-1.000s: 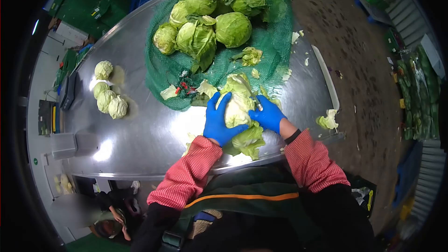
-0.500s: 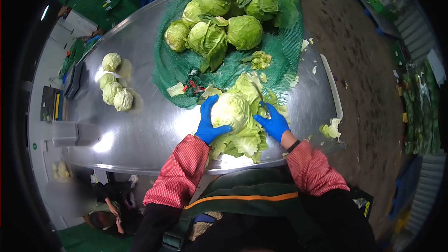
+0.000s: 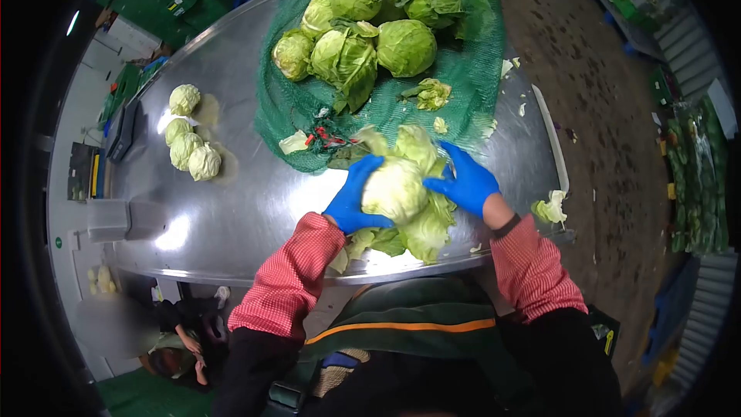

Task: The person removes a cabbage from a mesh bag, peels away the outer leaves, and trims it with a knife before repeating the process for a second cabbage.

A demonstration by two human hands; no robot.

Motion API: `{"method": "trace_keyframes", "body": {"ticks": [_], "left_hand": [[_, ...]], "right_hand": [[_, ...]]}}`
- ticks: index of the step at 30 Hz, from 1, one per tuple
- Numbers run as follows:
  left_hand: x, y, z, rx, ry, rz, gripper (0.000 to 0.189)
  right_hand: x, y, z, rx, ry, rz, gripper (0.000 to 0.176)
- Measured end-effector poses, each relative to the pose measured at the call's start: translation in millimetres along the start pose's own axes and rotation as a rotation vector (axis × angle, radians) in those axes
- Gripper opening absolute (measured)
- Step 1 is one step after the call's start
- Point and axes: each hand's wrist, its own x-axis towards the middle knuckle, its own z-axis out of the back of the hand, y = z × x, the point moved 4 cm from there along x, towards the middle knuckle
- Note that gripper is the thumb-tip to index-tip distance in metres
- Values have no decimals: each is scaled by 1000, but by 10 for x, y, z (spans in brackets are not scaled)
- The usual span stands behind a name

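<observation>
A pale, partly stripped cabbage (image 3: 395,190) is between my blue-gloved hands, above a metal table. My left hand (image 3: 358,197) cups its left side, thumb along the near edge. On the right, my right hand (image 3: 466,181) grips the cabbage and its loose outer leaves, with the thumb against the head and the fingers at the far side. Loose green leaves (image 3: 427,233) lie under and around the cabbage. The knife seen earlier at my right hand cannot be made out. Beyond, several untrimmed cabbages (image 3: 406,48) sit on a green net sack (image 3: 463,96).
Several small trimmed cabbages (image 3: 204,163) stand in a row on the metal table (image 3: 255,216). A clear plastic tub (image 3: 108,220) is at the left edge. Leaf scraps (image 3: 550,207) lie near the right edge. Another person's hands (image 3: 191,342) show at lower left.
The cabbage has shifted slightly right and turned between my hands. My right hand has moved up and right with its fingers spread wider. The knife blade is no longer visible.
</observation>
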Motion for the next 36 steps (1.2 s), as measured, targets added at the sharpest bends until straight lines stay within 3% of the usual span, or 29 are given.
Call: {"method": "trace_keyframes", "body": {"ticks": [1,4,6,8,10,12,14,17,21,24,30,34,36], "left_hand": [[117,-159,-5,76,95,-1,114],[371,-426,139,250,-17,3,110],[298,-305,331,264,-335,67,96],[-6,67,197,112,-358,423,86],[-228,64,-186,-144,-443,560,77],[-229,-99,-363,-83,-652,390,86],[-48,-204,-336,112,-622,408,97],[204,-92,-322,91,-561,424,106],[415,150,-203,9,-382,465,108],[523,174,-114,16,-257,489,110],[632,105,-110,78,-236,506,108],[545,134,-143,63,-286,405,107],[487,151,-156,-17,-297,413,105]], "right_hand": [[92,177,78,10,-28,54,79],[540,-91,-285,-121,98,279,71],[576,-116,-248,-29,98,50,66],[511,-61,-290,45,48,-76,63],[284,45,-418,106,-70,-110,60],[117,137,-487,12,-85,-147,55],[-5,77,-503,74,-74,-121,51],[-82,21,-387,-112,-20,-56,42],[-100,279,-7,-371,-105,221,25],[67,49,-115,-518,58,132,21],[436,-192,-270,-508,11,25,19],[671,-65,-29,-412,141,-106,29],[517,141,-1,-389,117,-44,35]]}}
